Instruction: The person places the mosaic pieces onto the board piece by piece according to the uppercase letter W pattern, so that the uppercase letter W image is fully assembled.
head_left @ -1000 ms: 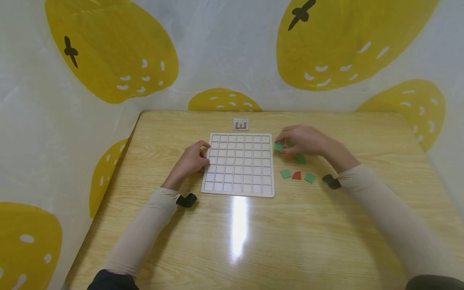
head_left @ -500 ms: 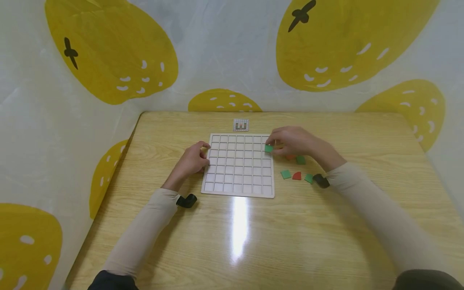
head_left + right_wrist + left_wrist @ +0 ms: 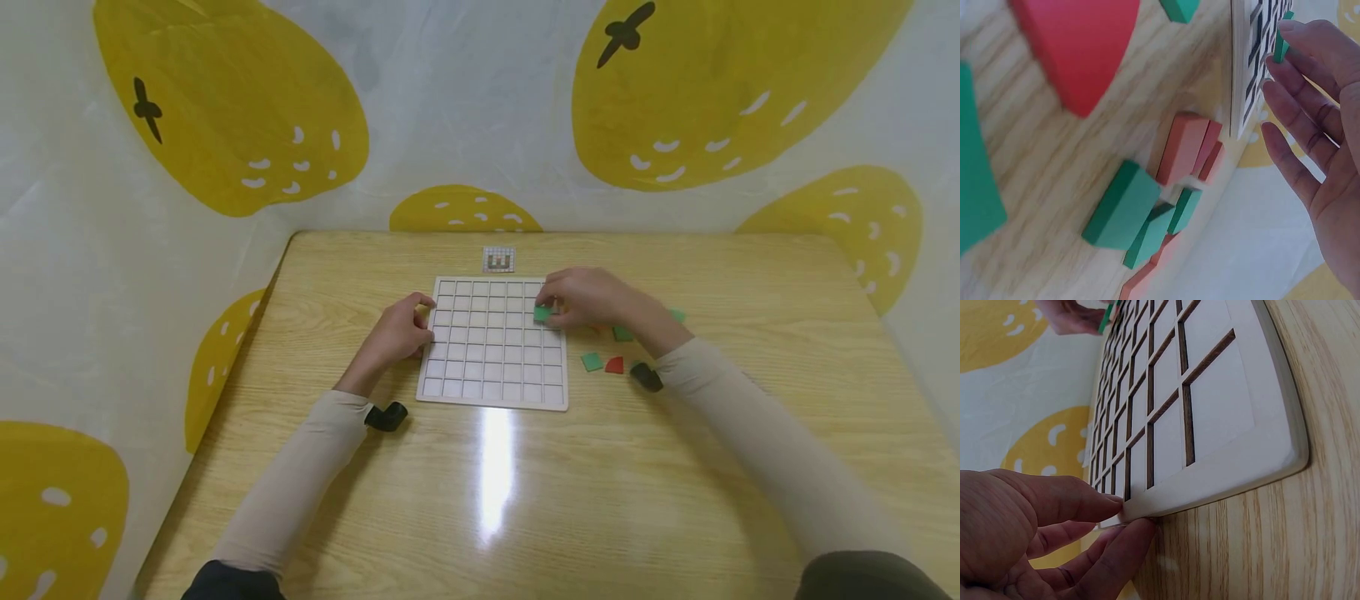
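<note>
A pale square board divided into a grid of shallow cells lies flat on the table. My left hand holds its left edge; in the left wrist view the thumb presses the rim and a forefinger sits against the side below. Between the thumb and forefinger of my right hand is a small green square tile, over the board's upper right cells. The right wrist view shows this tile edge-on, with the other fingers spread apart from it.
Right of the board lie loose tiles: a green square, a red quarter-circle and another green one. Several red and green pieces show in the right wrist view. A small patterned card lies behind the board.
My right hand has moved left from the loose tiles, bringing the green square tile over the board's right side. My left hand has stayed at the board's edge.
</note>
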### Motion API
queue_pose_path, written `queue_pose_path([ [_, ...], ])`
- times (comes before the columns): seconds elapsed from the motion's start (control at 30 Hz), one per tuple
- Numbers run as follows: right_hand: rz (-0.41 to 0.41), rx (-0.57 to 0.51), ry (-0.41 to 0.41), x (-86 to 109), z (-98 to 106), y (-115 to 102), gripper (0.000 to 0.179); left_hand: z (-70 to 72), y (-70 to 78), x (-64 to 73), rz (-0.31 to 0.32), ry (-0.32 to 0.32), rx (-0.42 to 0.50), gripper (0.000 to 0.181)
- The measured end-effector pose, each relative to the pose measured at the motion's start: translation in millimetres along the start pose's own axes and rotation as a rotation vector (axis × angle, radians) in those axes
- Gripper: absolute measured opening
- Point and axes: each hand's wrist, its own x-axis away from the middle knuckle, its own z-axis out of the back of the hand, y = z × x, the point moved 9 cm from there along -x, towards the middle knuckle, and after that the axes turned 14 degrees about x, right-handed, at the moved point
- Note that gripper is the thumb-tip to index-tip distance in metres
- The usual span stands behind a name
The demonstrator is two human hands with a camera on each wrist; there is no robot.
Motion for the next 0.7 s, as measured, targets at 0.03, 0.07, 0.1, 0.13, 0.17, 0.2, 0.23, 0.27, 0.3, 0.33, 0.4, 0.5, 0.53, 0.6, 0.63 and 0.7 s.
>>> queue_pose_path([
  [0.03,0.002,0.006,-0.001,-1.3,-0.5,-1.0,0.030,0.0,-0.2,0.0,0.001,0.000,0.002,0.054],
  [0.07,0.005,0.012,-0.003,-2.5,-1.2,-1.9,0.029,-0.1,-0.3,0.1,0.001,0.001,0.004,0.054],
  [0.1,0.008,0.017,-0.003,-3.5,-1.5,-3.1,0.030,-0.1,-0.5,0.2,0.002,0.001,0.007,0.053],
  [0.13,0.013,0.022,-0.003,-4.4,-2.0,-4.2,0.030,-0.2,-0.6,0.3,0.003,0.001,0.009,0.053],
  [0.17,0.019,0.028,-0.001,-5.2,-2.1,-5.5,0.029,-0.3,-0.7,0.3,0.002,0.002,0.011,0.053],
  [0.2,0.025,0.035,0.002,-6.0,-2.1,-6.8,0.029,-0.4,-0.9,0.3,0.002,0.002,0.012,0.053],
  [0.23,0.031,0.043,0.008,-6.8,-2.3,-7.8,0.028,-0.6,-1.1,0.2,0.002,0.002,0.011,0.053],
  [0.27,0.034,0.046,0.011,-7.3,-2.3,-8.8,0.027,-0.6,-1.3,0.0,0.002,0.004,0.012,0.053],
  [0.3,0.036,0.051,0.014,-7.8,-2.0,-9.8,0.026,-0.6,-1.6,-0.1,0.003,0.005,0.012,0.053],
  [0.33,0.035,0.053,0.016,-8.1,-1.7,-10.7,0.026,-0.6,-1.7,-0.3,0.003,0.005,0.010,0.053],
  [0.4,0.031,0.054,0.018,-8.7,-1.2,-11.7,0.025,-0.7,-2.1,-0.4,0.004,0.003,0.008,0.053],
  [0.5,0.023,0.058,0.014,-9.2,-0.6,-13.4,0.025,-0.6,-2.3,-0.5,0.006,0.003,0.006,0.053],
  [0.53,0.024,0.059,0.015,-9.6,-0.7,-13.7,0.024,-0.6,-2.4,-0.5,0.007,0.002,0.006,0.053],
  [0.6,0.029,0.068,0.018,-10.2,-1.1,-14.5,0.024,-0.5,-2.6,-0.5,0.007,0.003,0.004,0.053],
  [0.63,0.028,0.072,0.016,-10.3,-1.4,-14.9,0.024,-0.6,-2.7,-0.6,0.008,0.004,0.004,0.053],
  [0.7,0.033,0.080,0.018,-10.8,-2.1,-15.7,0.024,-0.7,-2.9,-0.7,0.008,0.005,0.003,0.053],
])
